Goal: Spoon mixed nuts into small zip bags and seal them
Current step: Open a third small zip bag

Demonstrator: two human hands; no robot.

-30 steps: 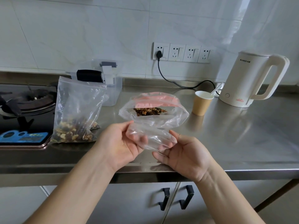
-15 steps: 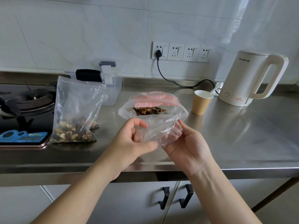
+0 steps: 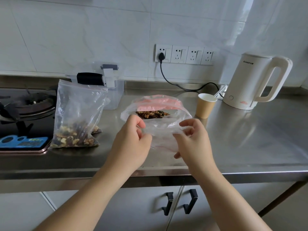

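Small empty zip bag (image 3: 162, 136) was held above the table (image 3: 250, 139) edge at 6 o'clock, pinched by left hand (image 3: 131, 144) and right hand (image 3: 193, 140). Risk: thin film slipping, mouth staying shut; open nut bag (image 3: 155, 107) at 12 o'clock could be knocked over.

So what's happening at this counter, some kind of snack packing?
Yes. A person holds a small empty zip bag over the steel counter, the left hand pinching one side and the right hand gripping the other. Behind it sits an open bag with a pink strip holding mixed nuts. Another bag of nuts stands to the left. The spoon rests in a paper cup; nothing is scooped yet.
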